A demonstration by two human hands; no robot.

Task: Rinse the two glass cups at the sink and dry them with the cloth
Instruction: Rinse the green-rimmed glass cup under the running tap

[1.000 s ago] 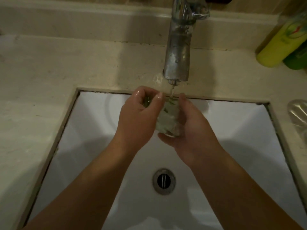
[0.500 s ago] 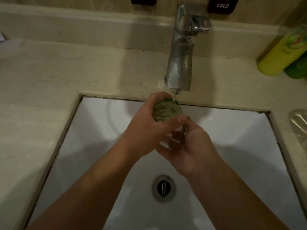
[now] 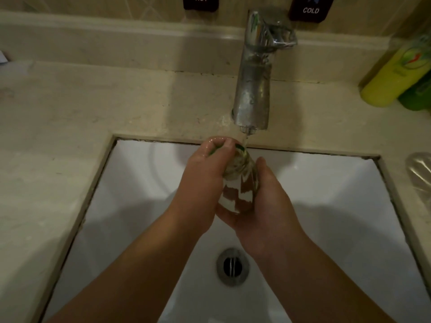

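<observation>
Both hands on glass cup [image 3: 240, 183] over sink [image 3: 140, 183], under tap [image 3: 253, 89] stream. Left hand [image 3: 200, 183] grips rim end, right hand [image 3: 263, 206] cradles base. Drain [image 3: 232, 266] below.

Dim light; beige stone counter [image 3: 70, 117] meets a tiled wall [image 3: 93, 5] behind.

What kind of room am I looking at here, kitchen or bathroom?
Most likely a bathroom vanity: a white undermount basin set in a stone counter, a chrome tap under HOT and COLD wall labels, and toiletry-style bottles at the right.
</observation>
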